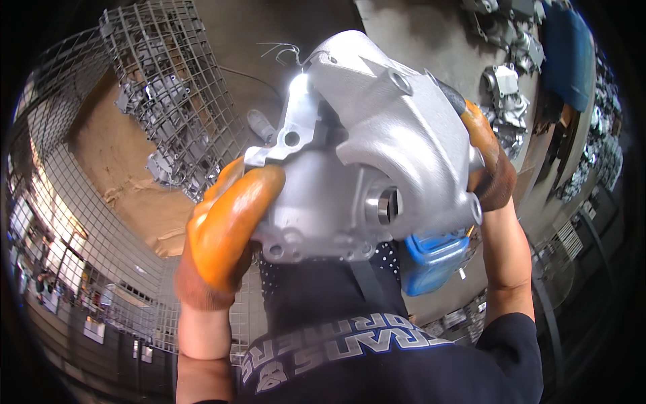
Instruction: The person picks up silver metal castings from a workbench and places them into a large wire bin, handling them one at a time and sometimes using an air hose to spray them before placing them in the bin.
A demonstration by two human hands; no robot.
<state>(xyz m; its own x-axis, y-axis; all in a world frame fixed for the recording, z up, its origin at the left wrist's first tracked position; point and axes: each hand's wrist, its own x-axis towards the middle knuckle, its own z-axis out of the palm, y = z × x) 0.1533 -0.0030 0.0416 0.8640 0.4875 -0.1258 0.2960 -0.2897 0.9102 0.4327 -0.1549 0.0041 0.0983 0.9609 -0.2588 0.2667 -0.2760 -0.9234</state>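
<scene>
Head view: a wire cage [74, 87] borders grey floor [249, 34]; gloved left hand [232, 219] and right hand [490, 151] grip a silver casting [407, 128] from either side.

Left hand [225, 225], right hand [490, 158] partly hidden behind casting [410, 128]. Black shirt [404, 370] cut off at bottom. Far-right parts [601, 145] too small to ID.
</scene>
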